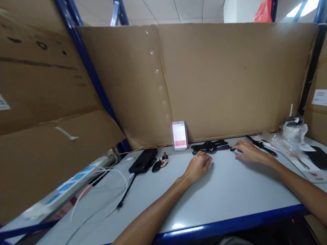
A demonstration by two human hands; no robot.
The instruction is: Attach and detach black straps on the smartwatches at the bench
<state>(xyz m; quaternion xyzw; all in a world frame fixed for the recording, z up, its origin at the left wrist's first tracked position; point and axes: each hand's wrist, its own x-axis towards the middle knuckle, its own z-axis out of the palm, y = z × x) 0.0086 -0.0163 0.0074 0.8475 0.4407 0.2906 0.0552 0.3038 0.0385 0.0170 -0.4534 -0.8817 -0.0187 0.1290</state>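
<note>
My left hand (199,166) rests on the grey tabletop with its fingers curled in. The inside of that hand is hidden. Just behind it lies a dark bundle of black straps (209,146), perhaps several watch bands laid together. To the right, my right hand (246,152) reaches over the table, its thumb and forefinger apart. A small dark piece, too small to name, shows at the right forefinger's tip, beside the bundle's right end. Beyond the right hand lies a black wristwatch (261,145) with its strap stretched out.
An upright phone (179,136) leans on the cardboard back wall (219,73). Left of it lie keys (159,164), a black power bank (143,161), white cables (87,220) and a power strip (76,182). At right are a black phone (323,159) and a plastic-wrapped item (294,130).
</note>
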